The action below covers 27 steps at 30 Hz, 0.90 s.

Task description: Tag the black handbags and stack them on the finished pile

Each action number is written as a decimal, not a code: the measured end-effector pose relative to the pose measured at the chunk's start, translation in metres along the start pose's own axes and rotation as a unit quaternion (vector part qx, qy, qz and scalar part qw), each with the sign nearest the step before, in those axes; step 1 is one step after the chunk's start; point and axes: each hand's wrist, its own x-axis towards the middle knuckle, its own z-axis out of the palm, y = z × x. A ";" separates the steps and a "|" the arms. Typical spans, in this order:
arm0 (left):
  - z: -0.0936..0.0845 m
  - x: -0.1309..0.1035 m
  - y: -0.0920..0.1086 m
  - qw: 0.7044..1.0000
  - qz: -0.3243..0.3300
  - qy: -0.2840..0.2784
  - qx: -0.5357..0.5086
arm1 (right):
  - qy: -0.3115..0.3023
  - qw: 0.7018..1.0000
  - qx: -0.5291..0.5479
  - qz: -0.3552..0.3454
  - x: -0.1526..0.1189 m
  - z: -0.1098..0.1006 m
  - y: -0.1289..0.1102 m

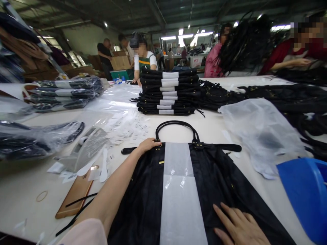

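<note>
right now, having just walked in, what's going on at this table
A person has a black bag laid out on the white table, a pale strip running down its middle. The left hand is at the bag's top edge beside the handles; the right hand, fingers spread, is at its lower right. Beyond stands a stack of black items.
</note>
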 end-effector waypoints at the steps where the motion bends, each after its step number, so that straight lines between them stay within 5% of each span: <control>1: 0.001 -0.002 0.001 1.000 0.001 -0.003 -0.009 | -0.014 1.000 0.014 0.013 0.005 -0.006 0.002; 7: 0.009 0.008 0.023 0.998 -0.056 0.035 0.019 | -0.054 0.992 0.068 0.094 0.113 -0.016 0.035; 12: 0.039 0.003 0.039 0.976 -0.122 0.170 0.060 | -0.050 0.986 0.012 0.161 0.208 0.046 0.075; 17: 0.058 -0.001 0.035 0.953 -0.120 0.264 0.083 | -0.054 0.987 -0.010 0.152 0.277 0.098 0.105; 27: 0.065 0.002 0.027 0.950 -0.099 0.291 0.048 | -0.098 0.986 0.002 0.136 0.379 0.150 0.118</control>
